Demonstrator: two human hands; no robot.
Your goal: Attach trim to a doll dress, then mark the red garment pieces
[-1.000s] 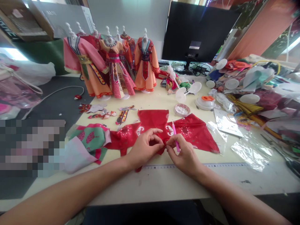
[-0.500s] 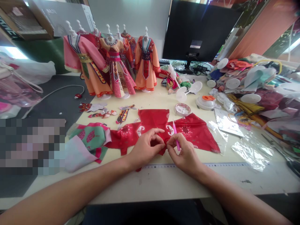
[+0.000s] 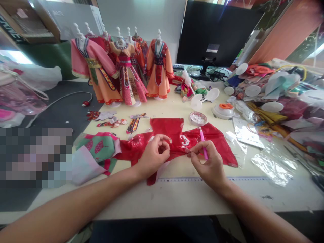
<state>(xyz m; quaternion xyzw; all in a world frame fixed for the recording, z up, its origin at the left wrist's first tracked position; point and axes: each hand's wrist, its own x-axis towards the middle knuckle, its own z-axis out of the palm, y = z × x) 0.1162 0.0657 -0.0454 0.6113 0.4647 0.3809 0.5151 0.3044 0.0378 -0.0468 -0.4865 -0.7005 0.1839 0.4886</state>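
A red garment piece [image 3: 167, 127] with white curled motifs and flower patterns lies spread across the table. My left hand [image 3: 156, 152] is closed over its middle, thumb and fingers pinched at the cloth; the exact grip is partly hidden. To the right, my right hand [image 3: 209, 163] holds a slim pink pen-like stick [image 3: 203, 143] with a pale tip pointing up, between its fingers. Its thumb and forefinger pinch close to the garment's lower edge, beside a white motif [image 3: 184, 139]. Between both hands the cloth shows stretched creases.
A ruler [image 3: 238, 179] lies along the front. Behind the garment is a small dish [image 3: 198, 118] of white bits. Dressed doll forms [image 3: 158, 69] stand at the back left. Green and pink fabric [image 3: 98, 148] lies left; plastic bags [image 3: 274, 165] and scissors [image 3: 314, 175] lie right.
My hands have moved apart. The right hand shifted to the right with the pink stick, the left slightly left. The garment's lower edge between them now lies more spread out.
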